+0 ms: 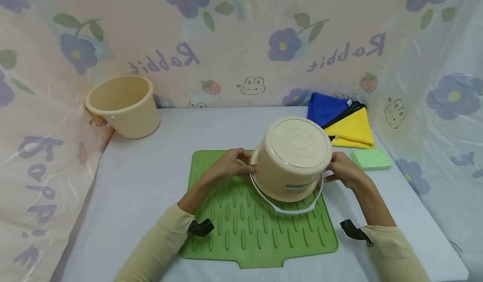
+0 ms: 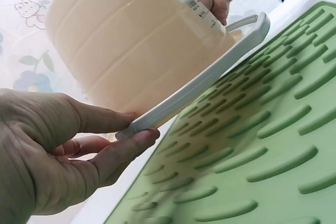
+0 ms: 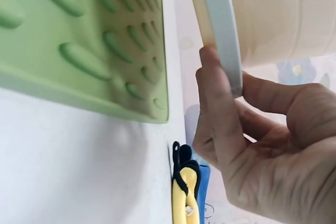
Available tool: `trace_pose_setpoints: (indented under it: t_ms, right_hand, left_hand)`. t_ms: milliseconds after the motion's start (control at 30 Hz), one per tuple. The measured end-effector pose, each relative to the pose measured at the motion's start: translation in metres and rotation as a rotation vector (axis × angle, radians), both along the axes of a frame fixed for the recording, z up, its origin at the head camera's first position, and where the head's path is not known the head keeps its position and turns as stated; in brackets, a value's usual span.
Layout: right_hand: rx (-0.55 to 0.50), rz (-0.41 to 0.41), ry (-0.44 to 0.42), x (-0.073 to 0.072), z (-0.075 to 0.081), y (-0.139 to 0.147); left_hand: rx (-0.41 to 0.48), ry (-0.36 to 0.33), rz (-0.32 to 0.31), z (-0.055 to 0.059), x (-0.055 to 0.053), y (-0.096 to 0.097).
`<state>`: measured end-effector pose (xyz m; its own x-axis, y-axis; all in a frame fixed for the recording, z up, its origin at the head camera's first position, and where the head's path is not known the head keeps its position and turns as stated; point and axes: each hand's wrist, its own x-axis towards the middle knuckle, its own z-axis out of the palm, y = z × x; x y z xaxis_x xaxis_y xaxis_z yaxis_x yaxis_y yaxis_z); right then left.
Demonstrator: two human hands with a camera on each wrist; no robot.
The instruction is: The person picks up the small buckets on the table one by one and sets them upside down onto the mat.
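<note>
A cream plastic bucket (image 1: 292, 160) is held upside down, tilted, over the green ridged mat (image 1: 234, 231). Its base faces up, and its white handle (image 1: 294, 211) hangs toward the near side. My left hand (image 1: 235, 163) pinches the rim at the left, thumb and fingers on either side of the handle's end in the left wrist view. On the opposite side my right hand (image 1: 345, 171) grips the rim and handle end the same way, as the right wrist view shows. A printed label (image 2: 191, 3) is stuck on the bucket's side wall. The bucket's opening is hidden underneath.
Another cream bucket (image 1: 141, 116) stands upright at the back left of the white table (image 1: 132, 198). Folded blue and yellow cloths (image 1: 351, 126) with black edging lie at the back right. A light green block (image 1: 371, 159) sits in front of them. Patterned curtains surround the table.
</note>
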<state>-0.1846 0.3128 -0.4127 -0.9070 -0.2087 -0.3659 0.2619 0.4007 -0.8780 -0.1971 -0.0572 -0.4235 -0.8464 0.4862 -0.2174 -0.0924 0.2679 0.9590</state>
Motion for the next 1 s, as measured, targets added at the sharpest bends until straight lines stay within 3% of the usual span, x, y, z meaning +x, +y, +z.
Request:
trace_pose_setpoints:
  t_ms: [400, 633, 1000]
  right_hand:
    - [0.133, 0.073, -0.005, 0.004, -0.003, 0.002]
    - [0.187, 0.113, -0.011, 0.011, -0.006, -0.001]
    - [0.259, 0.080, 0.107, 0.017, -0.014, -0.005]
  left_hand:
    - [-0.030, -0.011, 0.016, -0.008, -0.001, 0.006]
    - [-0.101, 0.014, -0.005, -0.014, -0.001, 0.008]
    - [-0.204, 0.071, -0.071, -0.016, 0.004, 0.013]
